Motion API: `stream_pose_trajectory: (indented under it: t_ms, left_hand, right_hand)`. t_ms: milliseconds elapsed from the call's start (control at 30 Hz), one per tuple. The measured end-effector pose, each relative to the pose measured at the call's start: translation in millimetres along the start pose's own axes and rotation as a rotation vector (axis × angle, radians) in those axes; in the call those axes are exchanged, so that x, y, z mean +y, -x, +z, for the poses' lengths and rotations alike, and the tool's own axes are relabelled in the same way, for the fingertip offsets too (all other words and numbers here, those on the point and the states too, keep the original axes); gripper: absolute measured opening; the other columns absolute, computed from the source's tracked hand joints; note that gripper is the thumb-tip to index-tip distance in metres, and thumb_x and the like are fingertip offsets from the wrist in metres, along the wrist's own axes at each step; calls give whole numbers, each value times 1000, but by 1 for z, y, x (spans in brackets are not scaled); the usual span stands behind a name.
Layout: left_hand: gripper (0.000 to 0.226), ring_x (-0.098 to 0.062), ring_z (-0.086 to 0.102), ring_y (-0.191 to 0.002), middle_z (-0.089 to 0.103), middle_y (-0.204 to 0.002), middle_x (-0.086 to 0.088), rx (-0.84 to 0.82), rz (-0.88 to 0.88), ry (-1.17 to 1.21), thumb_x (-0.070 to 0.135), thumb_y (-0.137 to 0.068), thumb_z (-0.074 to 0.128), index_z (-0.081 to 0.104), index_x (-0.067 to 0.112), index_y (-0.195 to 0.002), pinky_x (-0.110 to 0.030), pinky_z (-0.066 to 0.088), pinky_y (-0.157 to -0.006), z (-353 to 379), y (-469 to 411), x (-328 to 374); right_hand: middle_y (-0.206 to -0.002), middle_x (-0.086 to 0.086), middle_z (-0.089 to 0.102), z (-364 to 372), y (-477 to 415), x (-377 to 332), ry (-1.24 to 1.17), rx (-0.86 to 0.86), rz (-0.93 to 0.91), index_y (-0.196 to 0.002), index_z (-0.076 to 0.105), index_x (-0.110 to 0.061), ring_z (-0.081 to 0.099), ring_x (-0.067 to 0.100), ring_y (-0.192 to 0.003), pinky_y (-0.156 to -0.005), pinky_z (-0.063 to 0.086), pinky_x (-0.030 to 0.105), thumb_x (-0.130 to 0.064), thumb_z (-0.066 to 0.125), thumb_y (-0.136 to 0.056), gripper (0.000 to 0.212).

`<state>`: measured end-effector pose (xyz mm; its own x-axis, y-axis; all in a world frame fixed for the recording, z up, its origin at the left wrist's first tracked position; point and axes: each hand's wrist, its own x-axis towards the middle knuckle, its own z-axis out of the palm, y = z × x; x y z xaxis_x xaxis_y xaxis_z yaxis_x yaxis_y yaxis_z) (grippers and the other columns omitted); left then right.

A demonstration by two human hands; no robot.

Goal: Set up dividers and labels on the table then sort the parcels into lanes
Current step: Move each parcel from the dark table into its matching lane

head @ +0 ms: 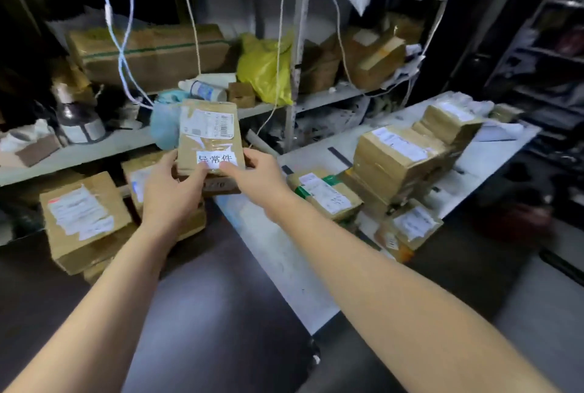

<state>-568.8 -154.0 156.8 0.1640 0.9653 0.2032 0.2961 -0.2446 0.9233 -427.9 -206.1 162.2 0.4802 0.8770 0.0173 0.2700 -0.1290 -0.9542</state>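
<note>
The parcel (207, 135) stands upright at frame centre, a white label (216, 159) across its lower edge. This looks like the labelling step, and next it needs setting down on the table (278, 250), lower right. Left hand (172, 190) and right hand (257, 179) each clasp a bottom corner, with the thumbs on the label.

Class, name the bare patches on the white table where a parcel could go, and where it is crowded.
Free: the near end of the table between held parcel and green-taped parcel; the strip by black tape marks. Crowded: parcel stacks beyond.
</note>
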Motion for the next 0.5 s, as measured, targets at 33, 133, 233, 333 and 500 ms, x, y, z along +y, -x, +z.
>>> stream_pose_trajectory:
  t_ms: [33,133,233,333,500]
  left_hand:
    - [43,-11,63,-103,68,-117,6,-30,13,16,34,-92,70,62,21,-133,-30,49,-92,28,11,14]
    - [39,-4,65,-93,71,-110,8,-95,41,47,33,-91,71,66,22,-127,-16,49,-80,117,52,53]
    - [32,0,66,-89,71,-103,11,-154,18,121,29,-91,72,67,22,-122,-13,51,-71,210,95,95]
    - [27,-1,67,-88,71,-98,14,-208,42,124,28,-92,71,68,23,-118,-16,50,-70,293,133,140]
    - [15,-11,72,-88,74,-95,10,-319,53,137,28,-93,70,69,27,-108,-34,62,-78,408,176,195]
  right_hand:
    - [-117,-11,75,-33,4,10,-5,35,-2,-123,72,-27,69,13,-108,-97,56,43,-39,74,-85,41]
    - [-112,-13,76,-136,19,42,18,111,-1,-119,73,-29,69,13,-104,-95,57,44,-41,73,-82,39]
    - [-107,-15,75,-242,35,71,49,161,-1,-117,73,-30,70,13,-101,-92,58,44,-42,70,-82,38]
    - [-107,-15,75,-340,53,94,72,215,-4,-117,74,-30,69,12,-100,-90,59,43,-42,70,-85,35]
    - [-106,-15,74,-471,70,131,86,278,39,-118,73,-30,68,12,-101,-87,60,42,-42,68,-87,34]
